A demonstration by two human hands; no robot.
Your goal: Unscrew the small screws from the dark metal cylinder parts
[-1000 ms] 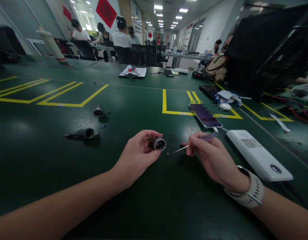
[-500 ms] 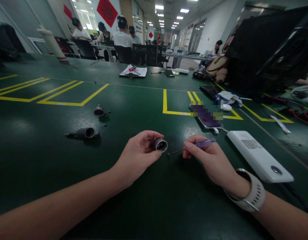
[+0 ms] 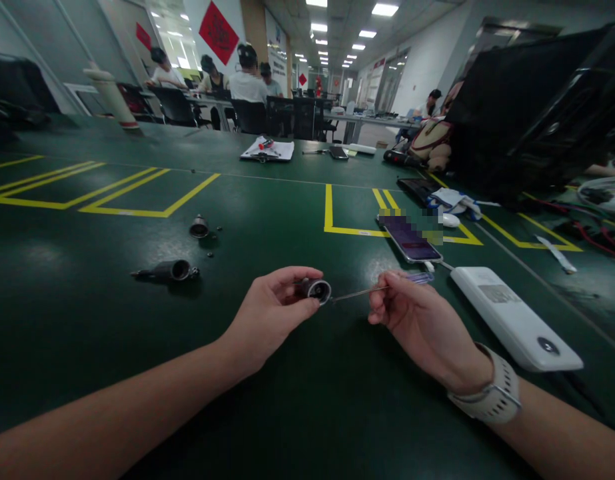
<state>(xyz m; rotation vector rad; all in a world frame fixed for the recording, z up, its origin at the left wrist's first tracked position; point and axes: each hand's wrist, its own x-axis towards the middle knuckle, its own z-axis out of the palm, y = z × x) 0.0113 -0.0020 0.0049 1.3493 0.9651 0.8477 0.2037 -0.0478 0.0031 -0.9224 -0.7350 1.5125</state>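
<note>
R hand (image 3: 404,310) w/ screwdriver (image 3: 420,277) ptg L, ~horiz.

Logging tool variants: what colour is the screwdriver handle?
The screwdriver handle is translucent purple, best seen in the head view.

White power bank (image 3: 517,319) — phone (image 3: 411,239) just beyond it, crumpled cloth (image 3: 454,202), clipboard (image 3: 268,149) farther back — seated people (image 3: 248,79)

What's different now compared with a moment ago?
The screwdriver tip has moved up in view, towards the cup's rim. The nut has left its spot; whether it is on the tip is too small to tell. The right hand still grips the screwdriver, the left hand the cup. The phone hasn't moved.
</note>
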